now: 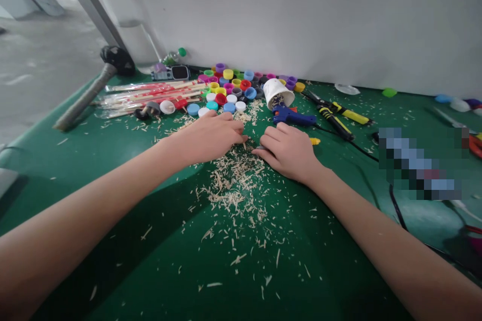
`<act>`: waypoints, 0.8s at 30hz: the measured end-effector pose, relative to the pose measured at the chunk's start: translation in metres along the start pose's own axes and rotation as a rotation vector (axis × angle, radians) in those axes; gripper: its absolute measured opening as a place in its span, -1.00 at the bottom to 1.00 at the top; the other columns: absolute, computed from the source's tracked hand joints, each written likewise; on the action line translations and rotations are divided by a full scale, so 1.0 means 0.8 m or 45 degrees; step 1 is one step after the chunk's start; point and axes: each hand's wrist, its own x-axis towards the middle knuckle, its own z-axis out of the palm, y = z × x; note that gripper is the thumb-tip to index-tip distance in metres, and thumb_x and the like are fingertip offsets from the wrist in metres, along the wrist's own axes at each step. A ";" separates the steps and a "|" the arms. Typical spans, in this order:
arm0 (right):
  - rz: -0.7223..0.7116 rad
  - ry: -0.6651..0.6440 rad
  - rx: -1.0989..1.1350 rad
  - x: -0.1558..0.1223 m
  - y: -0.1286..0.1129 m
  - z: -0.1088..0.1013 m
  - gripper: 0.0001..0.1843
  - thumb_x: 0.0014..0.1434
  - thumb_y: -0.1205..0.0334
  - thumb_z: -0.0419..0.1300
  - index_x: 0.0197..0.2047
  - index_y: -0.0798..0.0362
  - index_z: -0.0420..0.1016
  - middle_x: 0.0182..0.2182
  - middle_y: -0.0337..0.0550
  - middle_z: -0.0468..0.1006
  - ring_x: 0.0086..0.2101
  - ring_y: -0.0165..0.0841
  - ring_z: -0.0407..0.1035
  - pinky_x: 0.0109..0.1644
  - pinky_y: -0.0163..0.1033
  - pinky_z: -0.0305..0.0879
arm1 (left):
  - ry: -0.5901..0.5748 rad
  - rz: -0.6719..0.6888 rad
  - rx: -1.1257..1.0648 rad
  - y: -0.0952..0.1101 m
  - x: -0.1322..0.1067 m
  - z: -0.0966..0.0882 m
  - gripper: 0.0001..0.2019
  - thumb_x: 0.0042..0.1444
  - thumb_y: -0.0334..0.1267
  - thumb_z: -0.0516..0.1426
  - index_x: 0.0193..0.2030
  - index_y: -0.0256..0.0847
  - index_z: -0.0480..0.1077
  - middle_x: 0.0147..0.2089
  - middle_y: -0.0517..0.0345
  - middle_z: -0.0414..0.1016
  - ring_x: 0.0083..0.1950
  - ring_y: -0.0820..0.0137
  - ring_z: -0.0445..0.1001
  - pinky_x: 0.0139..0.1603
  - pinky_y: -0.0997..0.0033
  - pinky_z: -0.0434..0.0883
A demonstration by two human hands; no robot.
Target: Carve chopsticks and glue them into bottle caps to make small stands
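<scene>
Wood shavings [237, 188] mid-table [150, 286], btwn & before L hand [216, 135] and R hand [291, 152]; slim tool [315, 141] in R hand. Behind hands: bottle caps [229, 87], w/ bagged sticks [158, 95] to their L, hammer [91, 91] farther L at edge. Watch [179, 73] behind sticks, bottle [173, 56] behind that. Tipped cup [274, 91] R of most caps, glue gun [297, 116] just before it; pliers [335, 119] R of gun; scissors [475, 144] far R.

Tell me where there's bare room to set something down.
A nearly bare patch of the green table lies between the left forearm and the wrapped sticks. A smaller one lies between the right forearm and the black cable. The back middle is crowded with bottle caps, a white cup and a blue glue gun; pale shavings litter the centre.
</scene>
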 end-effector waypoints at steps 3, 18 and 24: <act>0.037 0.034 -0.016 0.000 -0.001 0.002 -0.59 0.33 -0.03 -0.04 -0.39 0.06 0.38 -0.43 -0.17 0.41 -0.38 -0.32 0.12 -0.33 -0.21 -0.04 | 0.003 -0.007 -0.030 -0.001 0.000 0.002 -0.58 0.21 -0.48 -0.02 0.12 -0.02 0.41 -0.05 0.10 0.44 -0.11 0.28 0.27 -0.24 0.32 0.09; 0.020 0.008 0.088 0.003 0.007 0.003 -0.59 0.32 -0.05 -0.03 -0.41 0.05 0.37 -0.43 -0.19 0.43 -0.39 -0.34 0.12 -0.34 -0.22 -0.03 | 0.008 -0.052 -0.164 -0.007 0.000 0.008 -0.56 0.23 -0.39 -0.05 0.17 0.06 0.38 0.05 0.03 0.37 0.00 0.19 0.26 -0.14 0.27 0.18; 0.000 -0.061 0.137 0.006 0.008 0.002 -0.58 0.33 -0.03 -0.04 -0.43 0.04 0.36 -0.45 -0.20 0.42 -0.39 -0.35 0.14 -0.36 -0.22 -0.05 | -0.002 -0.053 -0.151 -0.008 0.000 0.008 -0.56 0.24 -0.38 -0.06 0.18 0.08 0.37 0.03 0.02 0.37 0.01 0.18 0.26 -0.12 0.25 0.19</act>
